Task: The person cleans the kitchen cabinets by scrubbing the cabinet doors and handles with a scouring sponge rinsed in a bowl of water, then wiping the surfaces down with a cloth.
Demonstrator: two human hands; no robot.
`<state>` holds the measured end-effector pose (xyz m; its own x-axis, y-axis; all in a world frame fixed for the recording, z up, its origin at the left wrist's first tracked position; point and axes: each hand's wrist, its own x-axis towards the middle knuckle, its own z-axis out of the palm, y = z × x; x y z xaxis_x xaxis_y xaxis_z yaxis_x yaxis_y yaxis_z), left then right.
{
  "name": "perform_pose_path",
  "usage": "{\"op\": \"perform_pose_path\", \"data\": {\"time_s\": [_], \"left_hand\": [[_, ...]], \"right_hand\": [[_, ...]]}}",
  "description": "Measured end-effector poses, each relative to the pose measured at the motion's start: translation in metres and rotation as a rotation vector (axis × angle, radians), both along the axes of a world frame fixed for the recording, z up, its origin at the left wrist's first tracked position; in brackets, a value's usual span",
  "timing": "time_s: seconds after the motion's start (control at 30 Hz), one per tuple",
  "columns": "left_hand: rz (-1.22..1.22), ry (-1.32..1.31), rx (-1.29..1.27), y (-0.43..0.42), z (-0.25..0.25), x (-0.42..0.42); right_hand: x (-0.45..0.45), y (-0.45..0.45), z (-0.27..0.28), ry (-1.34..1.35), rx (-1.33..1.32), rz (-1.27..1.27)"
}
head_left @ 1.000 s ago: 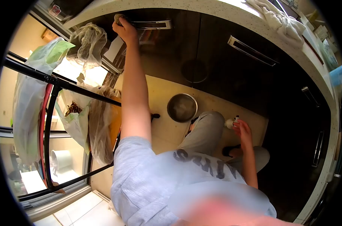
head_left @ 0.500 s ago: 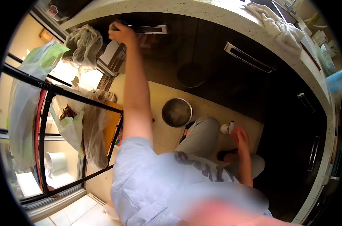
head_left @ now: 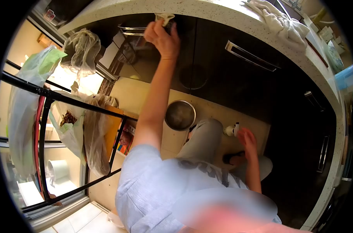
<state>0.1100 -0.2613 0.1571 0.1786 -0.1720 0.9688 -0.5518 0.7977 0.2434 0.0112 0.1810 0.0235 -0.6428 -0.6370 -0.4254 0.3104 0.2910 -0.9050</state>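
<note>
High on the dark glossy cabinet front (head_left: 213, 46), my left hand (head_left: 162, 39) presses a pale cloth (head_left: 164, 17) against the surface, just right of a silver handle (head_left: 131, 30). The cloth pokes out above my fingers; the rest is hidden beneath them. My right hand (head_left: 248, 139) hangs by my bent knee with its fingers loosely extended, holding nothing. Beside its fingertips, a small white bottle (head_left: 229, 131) stands on the floor. A round metal bowl (head_left: 180, 115), apparently with liquid in it, sits on the floor between my left arm and my knee.
A speckled countertop (head_left: 211, 17) curves above the cabinets, with a white towel (head_left: 279, 21) lying on it. At left stands a black metal rack (head_left: 27, 82), with plastic bags (head_left: 96, 136) hanging around it. Another silver handle (head_left: 252, 56) juts from the cabinet to the right.
My left hand has swept right along the cabinet front with the cloth, from the left handle's far end to past its right end. My right hand has barely moved.
</note>
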Motion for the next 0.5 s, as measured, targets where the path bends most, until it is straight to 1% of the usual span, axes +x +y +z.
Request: {"op": "perform_pose_path", "data": {"time_s": [0.03,0.13,0.2,0.23,0.27,0.33,0.37,0.4,0.47,0.5], "left_hand": [[0.047,-0.016,-0.016,0.0,0.009,0.005],[0.077,-0.163,-0.003,-0.001,-0.024,0.005],[0.046,-0.202,0.128,0.001,-0.076,0.011],[0.026,-0.217,0.196,0.004,-0.091,0.011],[0.021,-0.202,0.163,0.004,-0.084,0.012],[0.018,-0.185,0.128,0.009,-0.067,0.026],[0.155,-0.291,0.083,0.011,-0.053,0.026],[0.296,-0.404,0.04,0.016,-0.028,0.029],[0.191,-0.366,0.045,0.018,-0.015,0.029],[0.145,-0.345,0.12,0.014,-0.027,0.029]], "right_hand": [[-0.002,0.007,-0.006,-0.005,0.04,-0.018],[-0.004,0.027,-0.021,-0.03,0.111,-0.05],[-0.005,0.026,-0.031,-0.055,0.065,-0.08],[-0.004,0.03,-0.035,-0.071,0.033,-0.1],[-0.007,0.031,-0.037,-0.081,-0.001,-0.125],[-0.008,0.038,-0.031,-0.082,0.04,-0.107],[-0.007,0.039,-0.03,-0.086,0.063,-0.09],[-0.009,0.041,-0.033,-0.06,0.075,-0.09],[-0.018,0.039,-0.045,-0.009,0.083,-0.087],[-0.018,0.031,-0.041,-0.007,0.074,-0.089]]}}
